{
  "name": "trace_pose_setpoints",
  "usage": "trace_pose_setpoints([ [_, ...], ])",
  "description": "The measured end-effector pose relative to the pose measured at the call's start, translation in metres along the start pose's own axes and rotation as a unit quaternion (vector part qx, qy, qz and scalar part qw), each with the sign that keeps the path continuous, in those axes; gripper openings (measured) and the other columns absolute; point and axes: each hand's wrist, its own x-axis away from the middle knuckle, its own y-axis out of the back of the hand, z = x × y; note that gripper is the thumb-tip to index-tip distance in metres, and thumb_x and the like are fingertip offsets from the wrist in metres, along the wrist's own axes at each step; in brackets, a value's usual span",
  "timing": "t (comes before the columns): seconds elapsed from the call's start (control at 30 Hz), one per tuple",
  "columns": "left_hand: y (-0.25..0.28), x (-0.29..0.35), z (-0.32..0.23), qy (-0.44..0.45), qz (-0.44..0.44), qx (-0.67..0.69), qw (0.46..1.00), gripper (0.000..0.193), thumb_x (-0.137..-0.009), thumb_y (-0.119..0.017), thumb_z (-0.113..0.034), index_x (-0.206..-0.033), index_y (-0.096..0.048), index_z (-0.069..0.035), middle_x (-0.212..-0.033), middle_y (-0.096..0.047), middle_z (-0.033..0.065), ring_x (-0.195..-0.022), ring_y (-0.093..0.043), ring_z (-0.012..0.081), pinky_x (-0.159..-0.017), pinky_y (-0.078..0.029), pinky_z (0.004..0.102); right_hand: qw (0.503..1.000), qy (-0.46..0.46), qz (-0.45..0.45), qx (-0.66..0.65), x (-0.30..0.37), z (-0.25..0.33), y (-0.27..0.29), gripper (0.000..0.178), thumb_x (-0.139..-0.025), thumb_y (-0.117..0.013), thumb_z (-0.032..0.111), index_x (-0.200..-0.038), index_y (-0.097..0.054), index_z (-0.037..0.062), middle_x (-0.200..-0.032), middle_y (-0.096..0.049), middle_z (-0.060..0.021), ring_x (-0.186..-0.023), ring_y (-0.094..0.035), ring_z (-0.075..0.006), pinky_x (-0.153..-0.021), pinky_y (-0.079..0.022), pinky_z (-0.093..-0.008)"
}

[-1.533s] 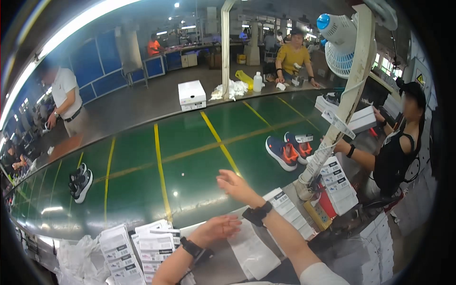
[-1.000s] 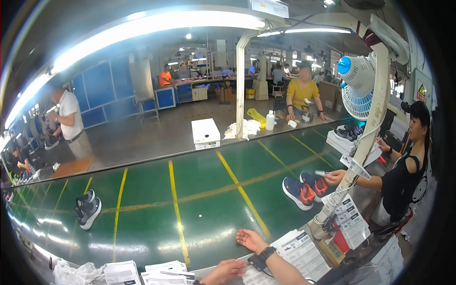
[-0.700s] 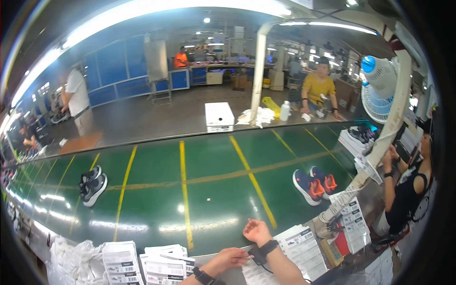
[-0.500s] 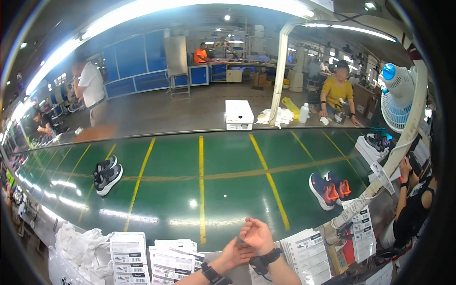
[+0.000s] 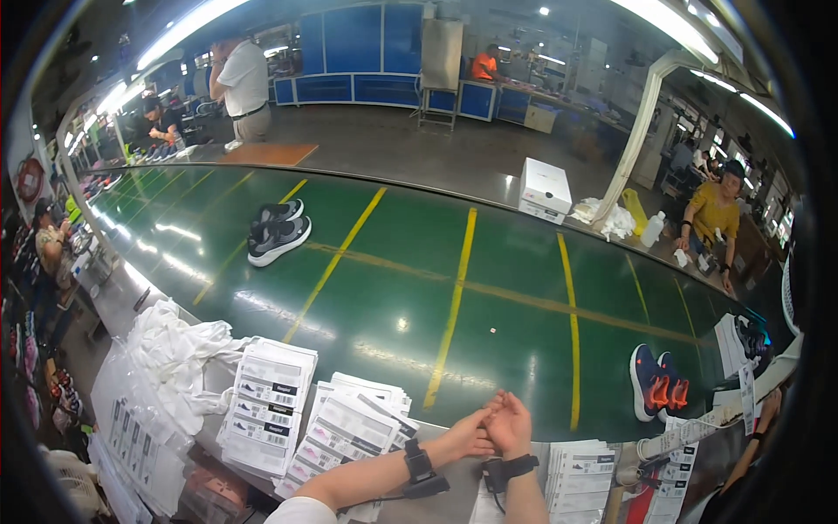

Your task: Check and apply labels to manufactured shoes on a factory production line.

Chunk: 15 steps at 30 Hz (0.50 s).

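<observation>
My left hand (image 5: pixel 468 437) and my right hand (image 5: pixel 511 426) meet above the near edge of a green conveyor belt (image 5: pixel 393 288). The left fingers stretch across to the right hand and touch it. My right palm is turned up, its fingers loosely bent. I see nothing held in either hand. Both wrists carry black straps with small devices. Just below and left of my hands lie stacks of printed label sheets (image 5: pixel 345 441); another label stack (image 5: pixel 580 480) is to the right. A pair of navy and orange sneakers (image 5: pixel 644 384) stands on the belt at right.
Grey-black sneakers (image 5: pixel 281 240) sit farther left on the belt. Crumpled white tissue (image 5: pixel 179 358) is heaped at the near left. A white shoebox (image 5: pixel 545 188) stands on the far ledge, near a pole (image 5: pixel 642 131). A person in yellow (image 5: pixel 711 214) sits across the belt.
The view has swung left, so the scene shifts right and tilts. My hands have come closer together; the left fingers now touch the right hand.
</observation>
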Motion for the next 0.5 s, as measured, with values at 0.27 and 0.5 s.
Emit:
trace_pose_setpoints([
  [0.27, 0.0014, -0.0007, 0.0028, -0.012, 0.002, -0.009, 1.0, 0.056, -0.09, -0.041, -0.054, -0.119, -0.046, -0.007, -0.112, -0.06, 0.0156, -0.099, -0.06, 0.0224, -0.086, -0.048, 0.0323, 1.0, 0.015, -0.006, 0.022, 0.0036, -0.0013, -0.0024, 0.017, -0.091, -0.049, 0.017, -0.098, -0.055, 0.0027, -0.081, -0.056, -0.0084, -0.074, -0.052, -0.0204, -0.064, -0.043, -0.031],
  [0.5, 0.0014, -0.0004, 0.0005, -0.011, 0.009, -0.014, 1.0, 0.056, -0.089, -0.042, -0.054, -0.119, -0.046, -0.007, -0.112, -0.061, 0.0154, -0.097, -0.061, 0.0222, -0.083, -0.049, 0.0309, 0.999, 0.023, -0.001, 0.036, 0.0017, -0.0014, -0.0019, 0.017, -0.092, -0.048, 0.017, -0.099, -0.054, 0.0027, -0.08, -0.054, -0.0067, -0.073, -0.051, -0.0183, -0.063, -0.042, -0.0302],
])
